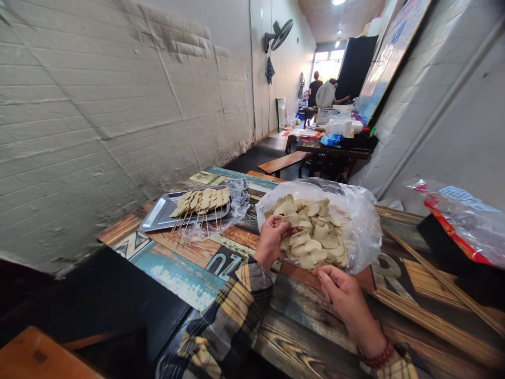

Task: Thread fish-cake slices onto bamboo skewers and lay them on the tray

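My left hand (271, 239) is closed in a pinch on a thin, pale beige slice (291, 221) at the near left side of an opened clear plastic bag (361, 216). Inside the bag lies a heap of similar flat, rounded slices (315, 239). Just in front of the bag, my right hand (341, 289) is pinched shut, thumb against fingers; whatever it grips is too thin or hidden to make out. To the left, a metal tray (158, 213) carries skewered slices (203, 201), their bamboo sticks (207, 223) jutting over its near edge.
Bamboo skewers (437, 321) lie along the right of the patterned wooden table (173, 268). A black box with red-edged plastic packaging (457, 231) stands beyond them. Crumpled plastic (239, 195) adjoins the tray. Farther back are a bench (284, 162), a cluttered table and two people (315, 90).
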### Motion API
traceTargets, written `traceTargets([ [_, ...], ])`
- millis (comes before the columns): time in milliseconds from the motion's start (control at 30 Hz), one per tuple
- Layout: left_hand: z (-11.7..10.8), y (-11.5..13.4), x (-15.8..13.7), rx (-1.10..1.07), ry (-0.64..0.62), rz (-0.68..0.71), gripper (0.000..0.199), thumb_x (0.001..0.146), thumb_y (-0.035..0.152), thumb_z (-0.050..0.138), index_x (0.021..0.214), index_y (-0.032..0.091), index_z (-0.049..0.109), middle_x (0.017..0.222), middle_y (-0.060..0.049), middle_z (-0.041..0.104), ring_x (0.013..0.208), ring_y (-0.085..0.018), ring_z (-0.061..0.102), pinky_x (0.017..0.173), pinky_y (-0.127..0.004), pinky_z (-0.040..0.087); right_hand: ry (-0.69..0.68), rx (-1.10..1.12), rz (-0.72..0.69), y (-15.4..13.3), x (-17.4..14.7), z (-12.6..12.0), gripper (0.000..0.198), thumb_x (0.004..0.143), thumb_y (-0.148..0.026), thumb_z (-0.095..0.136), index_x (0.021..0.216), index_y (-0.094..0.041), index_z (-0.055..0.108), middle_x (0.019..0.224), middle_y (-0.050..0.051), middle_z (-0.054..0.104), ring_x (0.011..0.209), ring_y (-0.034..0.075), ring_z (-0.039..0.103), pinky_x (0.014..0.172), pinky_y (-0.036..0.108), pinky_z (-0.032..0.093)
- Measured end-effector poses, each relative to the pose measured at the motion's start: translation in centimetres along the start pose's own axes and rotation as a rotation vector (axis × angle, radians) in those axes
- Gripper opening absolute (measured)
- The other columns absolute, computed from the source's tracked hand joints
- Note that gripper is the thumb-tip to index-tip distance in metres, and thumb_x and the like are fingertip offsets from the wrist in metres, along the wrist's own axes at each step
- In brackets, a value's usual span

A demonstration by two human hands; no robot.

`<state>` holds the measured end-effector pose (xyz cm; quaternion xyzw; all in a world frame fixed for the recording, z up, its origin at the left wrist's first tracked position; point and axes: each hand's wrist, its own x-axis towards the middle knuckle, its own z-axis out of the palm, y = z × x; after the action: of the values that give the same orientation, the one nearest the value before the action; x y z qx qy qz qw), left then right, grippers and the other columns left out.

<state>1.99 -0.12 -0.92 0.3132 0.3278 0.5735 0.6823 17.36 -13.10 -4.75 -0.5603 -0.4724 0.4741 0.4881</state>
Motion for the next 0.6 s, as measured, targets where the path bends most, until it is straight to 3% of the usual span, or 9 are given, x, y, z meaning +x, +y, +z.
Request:
traceTargets([
  [467, 0.59, -0.17, -0.40, 0.148, -0.001, 0.092, 0.039, 0.054, 0.033, 0.084, 0.073, 0.016, 0.055, 0.074, 0.004, 0.057, 0.064, -0.011, 0.062, 0.066, -0.026, 0.051, 0.022, -0.072, -0.017, -0.40, 0.17, 0.04, 0.035, 0.082, -0.050, 0.056, 0.080, -0.016, 0.064, 0.044, -0.008, 0.041, 0.041, 0.009, 0.033, 0.042, 0.022, 0.025],
  [600, 0.66, -0.27, -0.55, 0.185, -0.020, 0.075, 0.037, 0.053, 0.031, 0.085, 0.073, 0.015, 0.057, 0.069, 0.004, 0.056, 0.059, -0.007, 0.055, 0.056, -0.019, 0.043, 0.038, -0.083, -0.030, -0.47, 0.23, 0.08, 0.035, 0.084, -0.050, 0.054, 0.077, -0.016, 0.063, 0.045, -0.008, 0.039, 0.041, 0.009, 0.032, 0.043, 0.022, 0.024],
])
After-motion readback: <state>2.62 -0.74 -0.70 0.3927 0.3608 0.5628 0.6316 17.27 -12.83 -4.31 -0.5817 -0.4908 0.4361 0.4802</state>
